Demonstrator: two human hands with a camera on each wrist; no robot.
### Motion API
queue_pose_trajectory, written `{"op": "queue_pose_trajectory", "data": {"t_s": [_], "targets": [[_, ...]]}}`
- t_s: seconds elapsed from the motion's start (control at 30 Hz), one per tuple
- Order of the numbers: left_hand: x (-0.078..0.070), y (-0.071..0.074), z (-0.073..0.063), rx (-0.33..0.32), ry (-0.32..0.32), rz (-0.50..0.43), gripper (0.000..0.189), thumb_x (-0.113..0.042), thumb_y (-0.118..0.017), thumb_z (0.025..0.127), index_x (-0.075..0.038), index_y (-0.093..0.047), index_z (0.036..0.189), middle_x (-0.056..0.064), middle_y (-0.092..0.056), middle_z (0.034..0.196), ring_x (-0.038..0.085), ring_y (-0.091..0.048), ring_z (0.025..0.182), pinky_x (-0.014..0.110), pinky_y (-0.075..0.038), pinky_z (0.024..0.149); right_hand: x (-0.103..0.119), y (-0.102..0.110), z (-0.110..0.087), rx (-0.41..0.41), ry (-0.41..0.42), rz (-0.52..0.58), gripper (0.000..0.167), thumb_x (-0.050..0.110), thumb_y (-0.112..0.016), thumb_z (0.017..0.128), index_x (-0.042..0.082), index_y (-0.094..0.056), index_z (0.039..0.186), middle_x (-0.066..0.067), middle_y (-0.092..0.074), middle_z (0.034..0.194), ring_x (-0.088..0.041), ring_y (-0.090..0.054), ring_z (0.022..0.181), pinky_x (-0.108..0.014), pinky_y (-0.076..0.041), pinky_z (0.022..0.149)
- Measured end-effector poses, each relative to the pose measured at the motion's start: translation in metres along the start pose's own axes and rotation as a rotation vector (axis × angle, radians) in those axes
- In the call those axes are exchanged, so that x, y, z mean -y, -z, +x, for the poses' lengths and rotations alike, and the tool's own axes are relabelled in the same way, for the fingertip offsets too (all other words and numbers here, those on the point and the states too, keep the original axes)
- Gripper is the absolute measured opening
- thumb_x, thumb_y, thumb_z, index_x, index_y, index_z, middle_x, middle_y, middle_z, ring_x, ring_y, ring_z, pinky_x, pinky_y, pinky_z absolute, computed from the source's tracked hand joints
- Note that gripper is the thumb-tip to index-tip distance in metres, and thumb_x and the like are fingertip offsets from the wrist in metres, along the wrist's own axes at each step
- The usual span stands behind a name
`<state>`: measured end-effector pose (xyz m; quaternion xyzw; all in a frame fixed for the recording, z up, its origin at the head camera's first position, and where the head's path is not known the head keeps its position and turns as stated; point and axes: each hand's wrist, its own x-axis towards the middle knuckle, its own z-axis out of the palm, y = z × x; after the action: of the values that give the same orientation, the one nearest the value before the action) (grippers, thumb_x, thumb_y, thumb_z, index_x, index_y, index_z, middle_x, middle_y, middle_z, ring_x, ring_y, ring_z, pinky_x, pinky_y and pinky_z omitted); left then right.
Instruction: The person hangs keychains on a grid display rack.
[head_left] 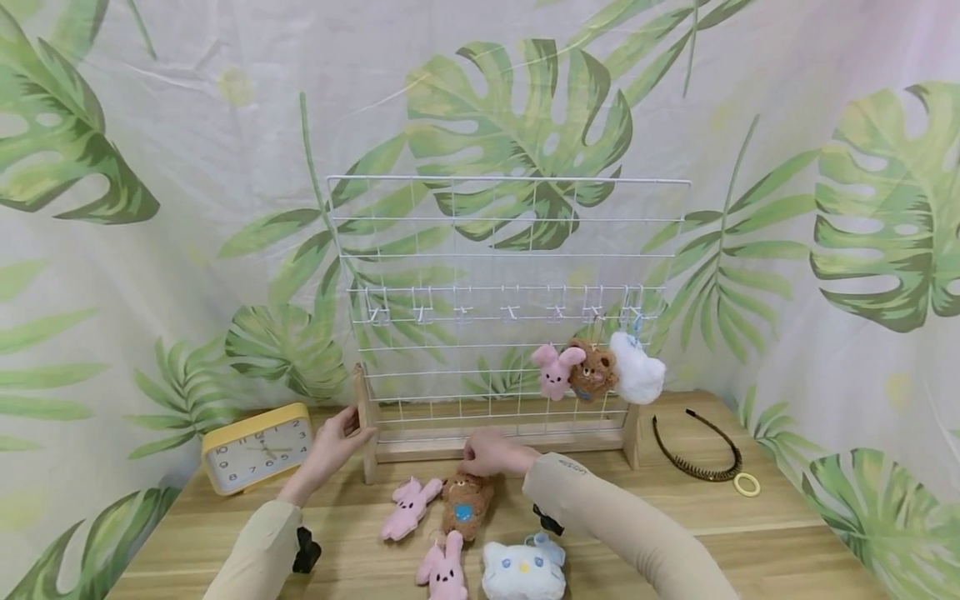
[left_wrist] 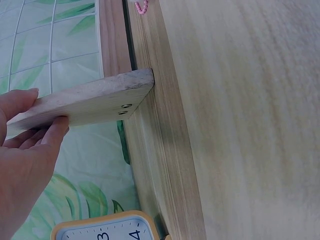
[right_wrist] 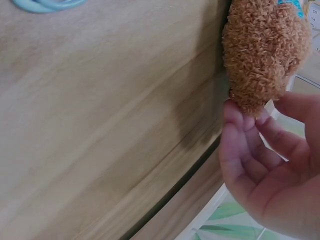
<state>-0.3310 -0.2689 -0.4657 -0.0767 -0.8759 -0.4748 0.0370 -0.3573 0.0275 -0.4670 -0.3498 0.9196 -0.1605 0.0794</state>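
1. The right hand (head_left: 495, 454) is pinching the brown bear (head_left: 465, 508) by its top end, with the fingertips closing together there.
2. The bear is being held over the front of the wooden table (head_left: 675, 533), just in front of the rack's bottom bar (head_left: 420, 452). I cannot tell if it is touching the table.
3. Its long way is running from the rack to the person, leaning just a bit. Its head is pointing at the rack, its feet are pointing at the person, and its blue patch is facing up.
4. The left hand (head_left: 330, 446) is gripping the wooden post (head_left: 366, 425), with the thumb on one side and fingers on the other. The post is standing upright.
5. One pink bunny (head_left: 405, 510) is lying just left of the bear, its ears pointing to the bear's side.
6. Another bunny (head_left: 444, 573) and a white toy (head_left: 523, 572) are lying nearer the person.
7. Three more toys are hanging on the right side of the wire rack (head_left: 491, 346).
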Motion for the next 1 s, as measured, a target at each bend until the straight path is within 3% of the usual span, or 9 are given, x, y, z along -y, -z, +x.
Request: {"op": "queue_pose_trajectory", "data": {"t_s": [0.2, 0.4, 0.5, 0.63, 0.8, 1.0], "targets": [[-0.002, -0.002, -0.002, 0.001, 0.003, -0.005, 0.065, -0.015, -0.057, 0.101, 0.015, -0.026, 0.150, 0.037, -0.039, 0.148, 0.047, -0.042, 0.139, 0.052, -0.045, 0.111, 0.007, -0.001, 0.000, 0.078, -0.068, -0.024, 0.060, 0.024, -0.062, 0.096, 0.020, -0.031, 0.045, 0.012, -0.021, 0.040, -0.002, -0.017, 0.036, -0.015, -0.014, 0.038], [-0.001, -0.002, -0.002, 0.002, -0.001, -0.011, 0.069, -0.020, -0.059, 0.101, 0.014, -0.026, 0.150, 0.036, -0.039, 0.149, 0.046, -0.042, 0.139, 0.052, -0.045, 0.112, 0.009, 0.001, -0.004, 0.088, -0.033, 0.013, 0.056, 0.018, -0.062, 0.095, 0.020, -0.034, 0.046, 0.012, -0.023, 0.041, -0.002, -0.019, 0.037, -0.014, -0.015, 0.040], [-0.002, -0.002, -0.002, -0.001, -0.007, -0.011, 0.067, -0.018, -0.058, 0.101, 0.014, -0.026, 0.150, 0.036, -0.040, 0.149, 0.046, -0.042, 0.139, 0.052, -0.044, 0.112, 0.010, 0.004, -0.005, 0.063, -0.021, 0.055, 0.045, 0.016, -0.066, 0.093, 0.017, -0.049, 0.051, 0.012, -0.034, 0.047, -0.002, -0.028, 0.042, -0.014, -0.022, 0.042], [-0.003, -0.001, -0.001, -0.005, -0.012, -0.011, 0.065, -0.014, -0.057, 0.101, 0.015, -0.026, 0.150, 0.036, -0.040, 0.148, 0.047, -0.042, 0.139, 0.053, -0.044, 0.111, 0.009, 0.007, -0.006, 0.007, 0.000, 0.097, 0.017, 0.012, -0.070, 0.090, 0.011, -0.069, 0.072, 0.009, -0.055, 0.063, 0.000, -0.042, 0.054, -0.012, -0.036, 0.049], [-0.001, -0.001, 0.000, -0.009, -0.009, -0.011, 0.065, -0.013, -0.058, 0.100, 0.016, -0.026, 0.149, 0.037, -0.039, 0.149, 0.047, -0.042, 0.139, 0.052, -0.045, 0.111, 0.009, 0.015, -0.012, -0.041, 0.036, 0.168, 0.007, 0.010, -0.071, 0.089, 0.010, -0.074, 0.083, 0.001, -0.069, 0.076, 0.003, -0.050, 0.061, -0.011, -0.044, 0.056], [0.001, 0.000, 0.001, -0.015, -0.013, -0.004, 0.065, -0.011, -0.059, 0.100, 0.016, -0.026, 0.149, 0.037, -0.040, 0.147, 0.047, -0.044, 0.137, 0.051, -0.046, 0.109, 0.013, 0.028, -0.023, -0.097, 0.084, 0.226, 0.006, 0.009, -0.071, 0.089, 0.008, -0.075, 0.084, -0.002, -0.073, 0.078, 0.004, -0.053, 0.062, -0.010, -0.046, 0.055]]}}
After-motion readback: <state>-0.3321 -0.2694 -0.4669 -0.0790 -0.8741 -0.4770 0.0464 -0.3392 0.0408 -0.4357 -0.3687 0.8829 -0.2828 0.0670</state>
